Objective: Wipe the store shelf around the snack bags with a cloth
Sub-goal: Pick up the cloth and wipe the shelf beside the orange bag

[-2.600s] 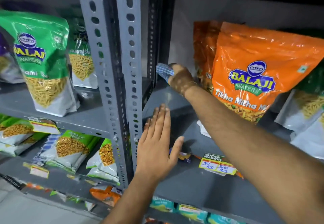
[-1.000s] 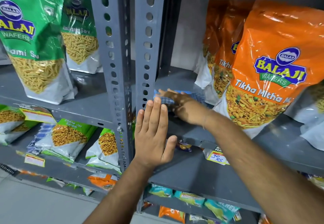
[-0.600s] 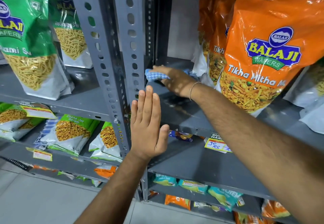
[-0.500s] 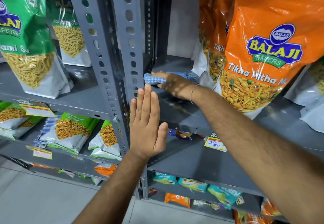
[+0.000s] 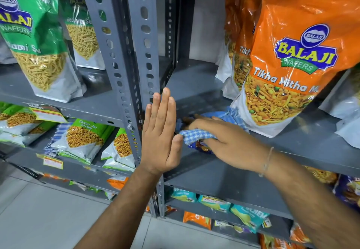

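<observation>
My right hand [image 5: 226, 141] presses a blue-and-white checked cloth [image 5: 196, 134] flat on the grey shelf [image 5: 194, 85], close to its front edge and just left of the orange snack bag [image 5: 296, 54]. More cloth bunches up behind the hand against that bag. A small dark wrapper [image 5: 200, 147] lies under my palm. My left hand [image 5: 160, 131] is held flat, fingers together and pointing up, against the perforated grey upright [image 5: 144, 40], its thumb touching the cloth's corner. More orange bags [image 5: 235, 34] stand behind the front one.
Green snack bags [image 5: 33, 34] stand on the neighbouring shelf to the left of the upright. Lower shelves hold smaller green [image 5: 83, 137], teal [image 5: 214, 202] and orange packets. A pale bag [image 5: 348, 116] leans at the far right. Grey floor tiles lie below left.
My right hand has dragged the cloth from the shelf's back left corner forward to the front edge, beside the orange bag. My left hand has stayed flat against the upright.
</observation>
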Action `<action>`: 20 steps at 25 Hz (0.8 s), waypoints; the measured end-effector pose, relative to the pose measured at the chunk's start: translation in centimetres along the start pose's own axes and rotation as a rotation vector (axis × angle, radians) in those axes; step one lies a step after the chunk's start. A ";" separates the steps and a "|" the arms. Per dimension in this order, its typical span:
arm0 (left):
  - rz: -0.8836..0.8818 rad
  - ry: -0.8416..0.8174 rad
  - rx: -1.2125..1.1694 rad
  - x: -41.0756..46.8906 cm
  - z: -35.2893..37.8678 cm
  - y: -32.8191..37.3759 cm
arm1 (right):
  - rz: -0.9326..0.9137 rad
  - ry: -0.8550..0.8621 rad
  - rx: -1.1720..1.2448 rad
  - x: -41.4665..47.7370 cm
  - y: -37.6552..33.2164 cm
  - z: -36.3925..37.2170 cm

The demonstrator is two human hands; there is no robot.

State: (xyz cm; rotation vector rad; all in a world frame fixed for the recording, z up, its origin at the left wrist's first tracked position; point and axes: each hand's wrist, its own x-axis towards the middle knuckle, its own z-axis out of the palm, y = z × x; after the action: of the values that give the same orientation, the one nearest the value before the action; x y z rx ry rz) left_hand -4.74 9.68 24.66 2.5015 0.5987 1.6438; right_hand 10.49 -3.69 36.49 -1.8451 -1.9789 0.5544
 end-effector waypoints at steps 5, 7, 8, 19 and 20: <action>-0.027 -0.026 0.045 0.2 0.0 0.4 | 0.044 0.302 -0.020 3.9 0.5 -3.1; -0.043 -0.028 0.062 0.3 0.2 0.6 | 0.055 0.311 -0.070 6.6 0.9 -3.4; -0.048 -0.025 0.059 0.3 0.3 0.7 | 0.070 0.221 -0.041 7.3 1.1 -3.0; -0.040 0.000 0.033 0.3 0.7 0.5 | -0.048 0.088 -0.072 -4.5 1.5 0.2; -0.043 -0.003 0.035 0.4 0.6 0.6 | -0.051 0.158 -0.071 -3.8 1.5 -0.6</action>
State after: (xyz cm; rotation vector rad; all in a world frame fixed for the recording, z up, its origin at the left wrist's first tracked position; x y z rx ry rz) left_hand -3.88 9.38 24.93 2.4962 0.6811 1.6290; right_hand 12.31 -7.33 36.17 -1.8144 -1.9567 0.3166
